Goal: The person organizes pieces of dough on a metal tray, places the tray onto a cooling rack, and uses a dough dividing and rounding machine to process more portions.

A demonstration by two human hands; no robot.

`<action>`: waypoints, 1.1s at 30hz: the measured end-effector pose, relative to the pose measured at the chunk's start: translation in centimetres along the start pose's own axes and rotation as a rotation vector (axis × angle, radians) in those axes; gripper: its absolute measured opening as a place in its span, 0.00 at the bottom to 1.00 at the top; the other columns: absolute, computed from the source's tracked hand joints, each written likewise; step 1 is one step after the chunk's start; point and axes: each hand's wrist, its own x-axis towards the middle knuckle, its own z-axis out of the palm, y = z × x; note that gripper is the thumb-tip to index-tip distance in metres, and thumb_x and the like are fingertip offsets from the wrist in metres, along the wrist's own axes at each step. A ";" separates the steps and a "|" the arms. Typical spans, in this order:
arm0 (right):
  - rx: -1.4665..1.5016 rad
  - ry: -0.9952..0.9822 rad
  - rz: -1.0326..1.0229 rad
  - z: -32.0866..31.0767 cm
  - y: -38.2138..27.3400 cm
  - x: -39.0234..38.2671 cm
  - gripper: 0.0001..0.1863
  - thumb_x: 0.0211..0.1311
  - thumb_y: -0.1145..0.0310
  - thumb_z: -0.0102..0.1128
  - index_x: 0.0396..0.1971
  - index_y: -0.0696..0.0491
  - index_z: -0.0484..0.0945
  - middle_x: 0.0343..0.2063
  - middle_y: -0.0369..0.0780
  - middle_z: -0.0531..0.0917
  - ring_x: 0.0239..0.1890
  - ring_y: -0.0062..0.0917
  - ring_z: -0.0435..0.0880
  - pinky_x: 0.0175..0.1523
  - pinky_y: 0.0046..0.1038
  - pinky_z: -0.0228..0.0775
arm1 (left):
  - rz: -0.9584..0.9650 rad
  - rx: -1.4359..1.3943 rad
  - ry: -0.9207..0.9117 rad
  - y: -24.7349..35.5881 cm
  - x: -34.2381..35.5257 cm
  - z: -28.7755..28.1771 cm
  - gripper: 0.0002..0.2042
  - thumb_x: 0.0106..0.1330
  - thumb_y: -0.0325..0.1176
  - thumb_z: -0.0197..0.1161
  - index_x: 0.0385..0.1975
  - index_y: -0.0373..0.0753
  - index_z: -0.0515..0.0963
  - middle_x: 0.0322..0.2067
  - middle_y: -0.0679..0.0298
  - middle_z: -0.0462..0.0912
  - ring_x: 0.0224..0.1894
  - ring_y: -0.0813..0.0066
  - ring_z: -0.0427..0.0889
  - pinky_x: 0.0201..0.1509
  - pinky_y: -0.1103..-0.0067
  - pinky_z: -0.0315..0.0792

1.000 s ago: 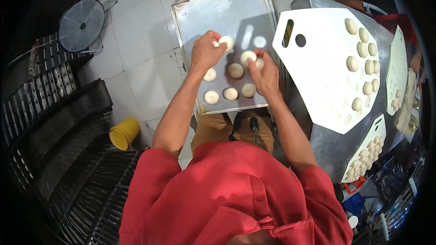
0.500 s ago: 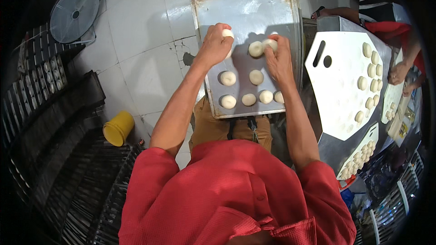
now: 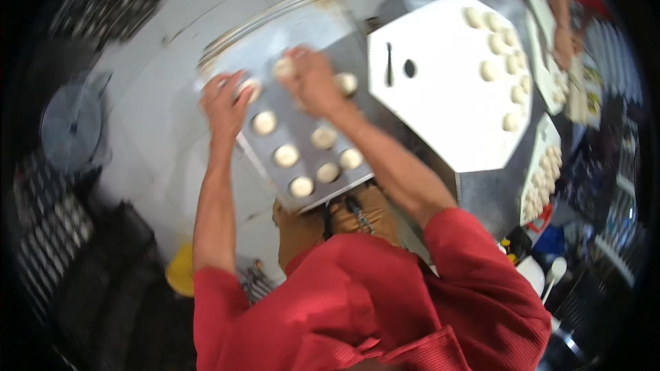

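Note:
A stack of metal baking trays (image 3: 323,27) lies tilted in front of me, with several pale, round dough pieces (image 3: 265,123) spaced over its top. My left hand (image 3: 222,102), at the tray's left side, has its fingers closed round a dough piece (image 3: 249,91). My right hand (image 3: 311,82), over the tray's upper middle, grips another dough piece (image 3: 282,69); its fingertips are smeared by motion. More dough pieces sit to the right of my right hand and in rows below both hands.
A white board (image 3: 430,103) with dough balls stands on a steel table (image 3: 488,196) at right, beside smaller filled boards (image 3: 540,172). A co-worker's hand (image 3: 562,51) is by the far board. At left are a fan (image 3: 72,124), metal racks (image 3: 51,247) and a yellow bucket (image 3: 180,268).
The view has turned and blurred. My right hand has moved leftward and up the tray, while my left hand now sits at its left edge, both still with dough in them.

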 end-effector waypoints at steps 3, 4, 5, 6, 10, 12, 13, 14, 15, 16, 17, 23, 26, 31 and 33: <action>0.303 -0.137 -0.004 -9.2 -5.6 -3.8 0.16 0.63 0.66 0.66 0.47 0.59 0.81 0.41 0.47 0.86 0.50 0.44 0.83 0.57 0.42 0.73 | -0.062 -0.135 0.140 4.7 1.3 0.2 0.19 0.61 0.36 0.71 0.52 0.45 0.83 0.50 0.61 0.80 0.55 0.61 0.76 0.61 0.65 0.66; 0.291 -0.021 -0.002 -12.9 -5.3 -4.4 0.14 0.62 0.68 0.66 0.46 0.58 0.82 0.41 0.46 0.87 0.48 0.41 0.84 0.53 0.39 0.75 | -0.035 -0.233 0.160 7.7 2.8 0.2 0.18 0.62 0.34 0.70 0.52 0.43 0.82 0.51 0.59 0.80 0.55 0.60 0.76 0.62 0.65 0.66; 0.282 0.091 -0.002 -16.5 -4.5 -5.5 0.13 0.62 0.71 0.66 0.45 0.57 0.83 0.41 0.44 0.87 0.47 0.38 0.85 0.50 0.36 0.77 | -0.012 -0.326 0.178 11.1 4.3 -0.3 0.17 0.62 0.32 0.69 0.52 0.41 0.82 0.52 0.58 0.80 0.56 0.60 0.76 0.62 0.66 0.66; 0.159 0.247 0.122 -19.6 -2.1 -6.4 0.12 0.61 0.72 0.66 0.45 0.56 0.83 0.40 0.44 0.87 0.44 0.36 0.86 0.47 0.34 0.78 | 0.045 -0.363 0.157 15.1 6.0 -0.5 0.16 0.62 0.30 0.68 0.51 0.40 0.82 0.50 0.58 0.80 0.56 0.59 0.76 0.62 0.67 0.66; -0.355 0.540 0.494 -31.6 9.5 -7.4 0.18 0.60 0.64 0.69 0.45 0.61 0.82 0.39 0.49 0.83 0.41 0.41 0.83 0.47 0.39 0.75 | 0.284 -0.526 0.025 29.6 12.8 4.1 0.16 0.67 0.35 0.65 0.52 0.37 0.80 0.52 0.53 0.80 0.56 0.54 0.76 0.64 0.65 0.65; -0.352 0.461 0.497 -32.8 13.1 -8.0 0.20 0.59 0.62 0.70 0.45 0.61 0.81 0.39 0.50 0.82 0.43 0.42 0.82 0.50 0.40 0.73 | 0.303 -0.437 0.035 35.8 15.6 8.0 0.22 0.68 0.44 0.64 0.56 0.37 0.78 0.55 0.51 0.78 0.59 0.51 0.73 0.66 0.64 0.64; -0.339 0.356 0.500 -33.2 14.4 -8.2 0.22 0.58 0.61 0.71 0.46 0.62 0.81 0.39 0.51 0.82 0.45 0.43 0.81 0.52 0.41 0.72 | 0.317 -0.429 0.039 37.9 17.0 9.6 0.22 0.68 0.44 0.64 0.56 0.37 0.78 0.55 0.51 0.78 0.59 0.51 0.73 0.66 0.64 0.64; -0.266 0.370 0.508 -32.7 14.0 -7.9 0.21 0.56 0.60 0.73 0.42 0.60 0.80 0.38 0.51 0.82 0.45 0.42 0.80 0.53 0.40 0.71 | 0.276 -0.304 -0.037 39.4 18.2 11.0 0.23 0.66 0.44 0.65 0.55 0.36 0.77 0.56 0.50 0.77 0.59 0.50 0.73 0.65 0.63 0.64; -0.188 0.342 0.508 -32.8 13.4 -7.8 0.20 0.55 0.61 0.73 0.39 0.59 0.78 0.36 0.49 0.81 0.40 0.39 0.81 0.48 0.38 0.72 | 0.236 -0.182 -0.117 40.6 18.9 12.1 0.24 0.64 0.44 0.66 0.55 0.35 0.77 0.56 0.50 0.77 0.59 0.49 0.72 0.65 0.61 0.64; -0.020 0.327 0.601 -33.0 12.6 -8.0 0.20 0.55 0.61 0.72 0.39 0.58 0.76 0.36 0.48 0.81 0.38 0.36 0.81 0.45 0.36 0.73 | 0.249 -0.173 -0.129 41.5 19.2 12.3 0.24 0.64 0.44 0.66 0.55 0.35 0.77 0.56 0.50 0.77 0.59 0.49 0.72 0.65 0.61 0.64; 0.152 0.308 0.688 -33.2 12.4 -8.2 0.20 0.55 0.61 0.72 0.39 0.57 0.75 0.35 0.47 0.81 0.35 0.33 0.82 0.42 0.34 0.74 | 0.249 -0.202 -0.172 41.9 19.9 12.4 0.23 0.63 0.43 0.67 0.53 0.34 0.77 0.53 0.51 0.78 0.56 0.52 0.75 0.62 0.63 0.68; 0.859 0.689 0.728 -40.8 17.0 -10.0 0.16 0.70 0.61 0.55 0.49 0.55 0.77 0.34 0.35 0.79 0.31 0.22 0.78 0.40 0.30 0.75 | -0.131 -0.907 -0.319 44.6 20.6 14.2 0.20 0.58 0.41 0.69 0.45 0.34 0.80 0.36 0.60 0.84 0.36 0.70 0.82 0.43 0.75 0.77; 0.139 0.438 0.936 -43.9 19.8 -9.5 0.20 0.64 0.52 0.60 0.43 0.54 0.84 0.33 0.43 0.87 0.38 0.30 0.87 0.47 0.37 0.78 | -0.132 -0.516 -0.552 47.0 20.3 13.6 0.25 0.55 0.52 0.67 0.42 0.35 0.85 0.42 0.48 0.87 0.46 0.58 0.86 0.53 0.68 0.77; -0.254 0.203 0.804 -41.8 22.8 -6.8 0.23 0.56 0.48 0.65 0.38 0.53 0.88 0.34 0.46 0.89 0.38 0.38 0.89 0.46 0.38 0.77 | 0.073 -0.525 -0.309 46.7 19.6 17.3 0.18 0.48 0.46 0.70 0.30 0.36 0.85 0.33 0.51 0.87 0.37 0.54 0.86 0.43 0.65 0.79; -0.047 0.287 0.740 -42.5 21.4 -7.5 0.16 0.54 0.58 0.71 0.31 0.57 0.85 0.26 0.39 0.86 0.28 0.20 0.82 0.36 0.28 0.73 | -0.056 -0.532 -0.312 48.6 18.7 17.2 0.17 0.43 0.40 0.72 0.32 0.38 0.83 0.35 0.51 0.87 0.40 0.53 0.86 0.46 0.65 0.79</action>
